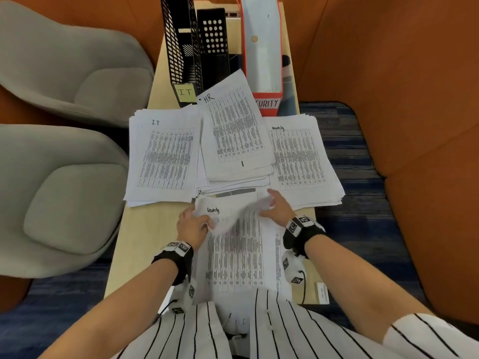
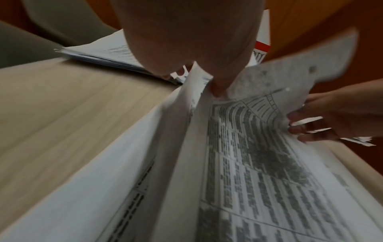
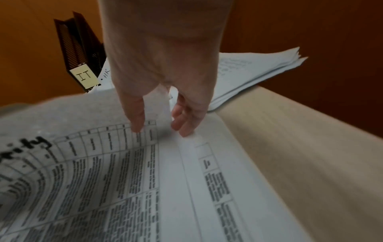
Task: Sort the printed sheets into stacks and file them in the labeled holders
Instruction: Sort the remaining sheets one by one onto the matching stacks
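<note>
Nearest the body: unsorted pile (image 1: 241, 255) of printed sheets on the table (image 1: 145, 229), near edge over the person's lap.
Top sheet (image 1: 228, 216): handwritten "Security", far end lifted and curling off the pile, blurred.
Left hand (image 1: 191, 226): fingers curled, pinching the top sheet's far-left corner; the left wrist view shows the paper caught between thumb and fingers.
Right hand (image 1: 278, 207): at the sheet's far-right corner, thumb on top, fingers under the edge in the right wrist view; reads as a light pinch, exact contact blurred.
Mid table, left: IT stack (image 1: 163, 156), flat, edges fanned.
Mid table, centre: HR stack (image 1: 233, 136), top page skewed, overlapping the IT stack's edge.
Mid table, right: Security stack (image 1: 300, 159), just beyond the right hand, overhanging the table edge.
Far end: IT holder (image 1: 181, 47), black mesh, yellow label; second black holder (image 1: 213, 40), label hidden by the HR stack; red Security holder (image 1: 261, 47), already containing something pale, cannot tell what.
Progress: sorting well along, three stacks built, but a pile is left to go through.
Left to do: this sheet likely goes on the Security stack; filing apparently not yet begun.
</note>
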`<state>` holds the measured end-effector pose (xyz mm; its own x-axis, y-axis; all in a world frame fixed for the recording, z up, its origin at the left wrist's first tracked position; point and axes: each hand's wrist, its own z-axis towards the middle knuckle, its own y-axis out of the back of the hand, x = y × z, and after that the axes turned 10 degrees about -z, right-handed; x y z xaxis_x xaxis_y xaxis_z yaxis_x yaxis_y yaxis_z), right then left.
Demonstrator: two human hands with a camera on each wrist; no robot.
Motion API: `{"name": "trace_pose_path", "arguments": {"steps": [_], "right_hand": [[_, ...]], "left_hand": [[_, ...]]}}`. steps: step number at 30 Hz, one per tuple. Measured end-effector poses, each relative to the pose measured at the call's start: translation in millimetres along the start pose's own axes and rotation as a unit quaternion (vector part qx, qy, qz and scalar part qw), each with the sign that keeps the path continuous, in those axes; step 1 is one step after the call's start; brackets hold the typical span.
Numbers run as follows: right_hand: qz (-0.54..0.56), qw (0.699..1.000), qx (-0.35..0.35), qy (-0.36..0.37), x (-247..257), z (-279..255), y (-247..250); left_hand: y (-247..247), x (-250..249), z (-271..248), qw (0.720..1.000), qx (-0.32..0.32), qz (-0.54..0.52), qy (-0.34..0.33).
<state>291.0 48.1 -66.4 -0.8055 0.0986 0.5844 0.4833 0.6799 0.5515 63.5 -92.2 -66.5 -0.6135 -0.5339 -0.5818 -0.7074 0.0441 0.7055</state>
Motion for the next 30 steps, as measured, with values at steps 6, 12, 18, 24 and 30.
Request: {"name": "trace_pose_path", "arguments": {"steps": [6, 12, 18, 24, 30], "right_hand": [[0.084, 0.996, -0.023, 0.005, 1.2, 7.3, -5.0], [0.054, 0.998, -0.023, 0.025, 16.9, 0.6, 18.7], [0.001, 0.998, -0.018, 0.058, 27.0, -9.0, 1.5], [0.227, 0.973, -0.042, -0.027, 24.0, -0.7, -2.9], [0.199, 0.976, 0.087, 0.025, 19.7, -4.5, 4.7]], "left_hand": [[14.2, -14.7, -6.6, 0.966, 0.016, -0.238, 0.103], [16.0, 2.9, -2.5, 0.954, 0.087, -0.249, 0.142], [35.0, -28.0, -2.8, 0.915, 0.070, -0.384, 0.103], [50.4, -48.9, 7.4, 0.902, -0.015, -0.431, 0.032], [84.3, -66.5, 21.9, 0.820, -0.031, -0.568, 0.063]]}}
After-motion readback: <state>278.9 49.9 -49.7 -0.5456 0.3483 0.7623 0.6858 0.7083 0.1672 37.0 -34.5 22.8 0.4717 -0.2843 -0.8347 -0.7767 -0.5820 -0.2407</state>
